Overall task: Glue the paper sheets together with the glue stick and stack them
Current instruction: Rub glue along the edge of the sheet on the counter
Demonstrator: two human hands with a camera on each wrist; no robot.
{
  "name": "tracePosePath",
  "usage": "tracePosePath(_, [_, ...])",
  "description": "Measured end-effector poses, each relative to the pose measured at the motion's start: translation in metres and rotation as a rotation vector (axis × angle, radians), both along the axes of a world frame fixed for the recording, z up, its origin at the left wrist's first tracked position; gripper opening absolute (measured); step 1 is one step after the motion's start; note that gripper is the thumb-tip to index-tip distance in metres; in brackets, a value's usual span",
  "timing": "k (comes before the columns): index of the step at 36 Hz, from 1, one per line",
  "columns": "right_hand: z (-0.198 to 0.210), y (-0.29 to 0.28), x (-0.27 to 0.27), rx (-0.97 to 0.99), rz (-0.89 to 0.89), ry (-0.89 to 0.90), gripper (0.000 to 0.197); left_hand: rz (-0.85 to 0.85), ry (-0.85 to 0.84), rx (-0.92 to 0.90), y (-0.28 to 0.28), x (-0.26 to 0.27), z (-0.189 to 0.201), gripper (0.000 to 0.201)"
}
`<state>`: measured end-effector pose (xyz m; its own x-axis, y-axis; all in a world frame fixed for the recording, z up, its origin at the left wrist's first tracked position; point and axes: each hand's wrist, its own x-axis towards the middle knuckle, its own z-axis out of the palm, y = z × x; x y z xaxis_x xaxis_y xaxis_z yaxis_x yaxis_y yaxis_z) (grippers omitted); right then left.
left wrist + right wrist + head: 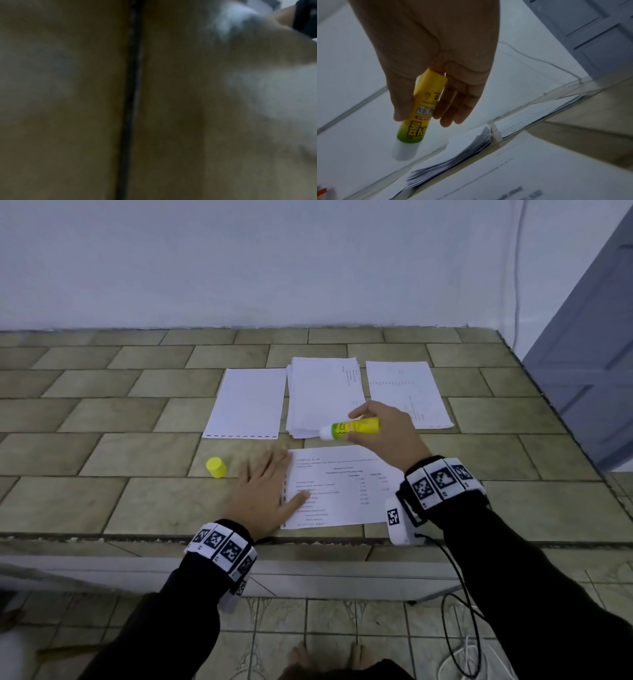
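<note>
- Head view: left hand [265, 491] lies flat, fingers straight, pressing the left edge of the printed sheet [342, 491] at the near table edge, probably to keep it from sliding under the glue.
- Right hand [387, 429] clamps the glue stick [352, 428], uncapped, white tip pointing left, raised over the sheet's far edge; glue not yet touching paper.
- Yellow cap [216, 467] stands left of the left hand, out of the way.
- Paper stack [322, 395] sits far centre, single sheets either side.
- Right wrist view adds thumb and fingers pinching the barrel, plus the stack's fanned edges.
- Left wrist view: blurred tile only.
</note>
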<state>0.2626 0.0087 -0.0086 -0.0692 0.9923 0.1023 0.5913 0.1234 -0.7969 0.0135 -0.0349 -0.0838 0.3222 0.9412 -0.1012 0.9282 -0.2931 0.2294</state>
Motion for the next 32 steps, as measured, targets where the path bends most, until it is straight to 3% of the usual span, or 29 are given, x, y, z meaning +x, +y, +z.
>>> tracePosePath(5, [0.000, 0.008, -0.026, -0.016, 0.010, -0.025, 0.035, 0.005, -0.017, 0.037, 0.000, 0.000, -0.003, 0.110])
tracePosePath(11, [-0.004, 0.014, -0.053, -0.029, 0.083, 0.022, 0.026, 0.012, -0.036, 0.063, 0.002, -0.002, -0.007, 0.103])
tracePosePath(20, [-0.012, 0.020, -0.083, -0.007, 0.194, -0.128, 0.012, -0.015, -0.052, 0.078, 0.001, -0.003, -0.007, 0.105])
tracePosePath(32, [-0.009, 0.020, -0.098, 0.024, 0.236, -0.301, 0.024, -0.017, -0.038, 0.043, 0.002, -0.002, -0.007, 0.105])
